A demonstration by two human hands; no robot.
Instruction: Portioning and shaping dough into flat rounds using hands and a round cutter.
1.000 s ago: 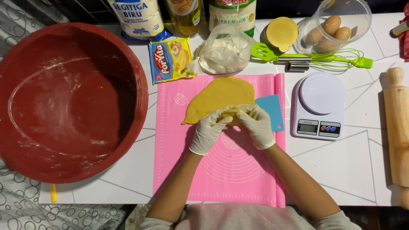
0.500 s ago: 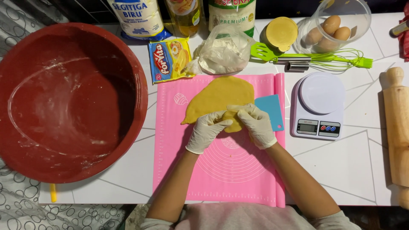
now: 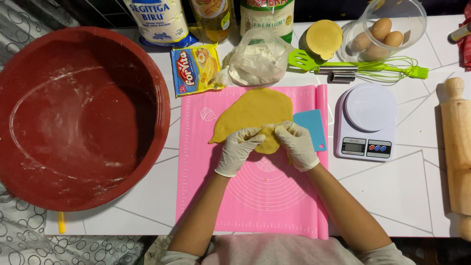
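Note:
A flattened sheet of yellow dough lies on a pink silicone baking mat on the white table. Its near edge is folded up into a thick roll. My left hand, in a white glove, grips the roll's left part. My right hand, also gloved, grips the right part. Both sets of fingers curl over the folded dough edge. A light blue plastic scraper lies on the mat just right of my right hand.
A large red bowl dusted with flour fills the left. A white kitchen scale stands right of the mat, a wooden rolling pin at the far right. Behind are a yellow sachet, a flour bag, a green whisk and eggs.
Both hands have shifted slightly toward me while folding the dough's near edge further over. Nothing else has moved.

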